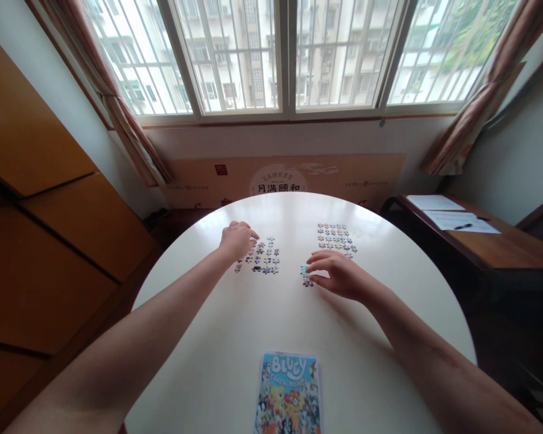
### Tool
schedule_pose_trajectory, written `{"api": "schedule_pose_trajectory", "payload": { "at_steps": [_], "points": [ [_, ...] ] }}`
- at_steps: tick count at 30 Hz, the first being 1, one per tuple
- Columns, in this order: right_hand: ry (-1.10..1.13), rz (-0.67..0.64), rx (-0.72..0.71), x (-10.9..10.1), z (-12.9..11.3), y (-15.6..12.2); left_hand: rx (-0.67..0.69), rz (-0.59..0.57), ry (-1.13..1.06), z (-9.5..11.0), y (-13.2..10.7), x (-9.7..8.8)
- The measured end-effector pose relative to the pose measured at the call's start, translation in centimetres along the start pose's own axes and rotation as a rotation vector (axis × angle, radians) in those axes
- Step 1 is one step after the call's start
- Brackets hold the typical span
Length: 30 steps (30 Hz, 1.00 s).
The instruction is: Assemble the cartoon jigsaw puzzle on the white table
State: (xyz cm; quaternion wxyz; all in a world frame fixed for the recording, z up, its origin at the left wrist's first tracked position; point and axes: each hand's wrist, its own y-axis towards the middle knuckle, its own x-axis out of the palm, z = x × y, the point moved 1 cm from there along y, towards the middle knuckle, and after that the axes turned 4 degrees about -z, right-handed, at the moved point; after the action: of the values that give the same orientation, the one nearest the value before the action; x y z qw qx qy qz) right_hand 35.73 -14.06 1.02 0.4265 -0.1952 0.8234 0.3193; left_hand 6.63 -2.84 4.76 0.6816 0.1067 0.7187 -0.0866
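My left hand [238, 240] reaches to the far left edge of a loose group of puzzle pieces [266, 260]. Its thumb and fingertips come together on a puzzle piece there, mostly hidden by the fingers. Right of the middle, my right hand [337, 272] has its thumb and fingers around a teal puzzle piece [304, 269], low over the table. Just below that piece lies a small cluster of joined-looking pieces [308, 281]. Beyond the right hand, more puzzle pieces [333, 235] lie in neat rows, the nearest partly covered by the hand.
Everything lies on a round white table [217, 337]. A colourful "Bluey" picture sheet [289, 392] rests at the near edge. A wooden side table [502, 247] with papers [461, 221] and a pen stands right. Orange-brown cabinets [67, 241] stand left, a barred window [285, 60] ahead.
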Motion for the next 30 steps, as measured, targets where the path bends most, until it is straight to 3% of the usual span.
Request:
{"api": "schedule_pose_trajectory", "payload": {
  "at_steps": [12,22,27,30],
  "points": [
    [0.002,0.031,0.023,-0.7,-0.4,0.2,0.080,-0.114,0.032,0.9,1.8,-0.4],
    [0.042,0.030,0.045,-0.6,-0.1,0.2,0.052,-0.209,-0.033,1.8,3.1,-0.7],
    [0.060,-0.016,0.005,-0.8,-0.2,0.2,0.084,-0.277,-0.140,1.3,3.7,-2.1],
    [0.058,-0.062,-0.061,-1.1,-0.3,0.1,0.121,-0.236,-0.435,1.1,2.5,-3.4]
  ]
}}
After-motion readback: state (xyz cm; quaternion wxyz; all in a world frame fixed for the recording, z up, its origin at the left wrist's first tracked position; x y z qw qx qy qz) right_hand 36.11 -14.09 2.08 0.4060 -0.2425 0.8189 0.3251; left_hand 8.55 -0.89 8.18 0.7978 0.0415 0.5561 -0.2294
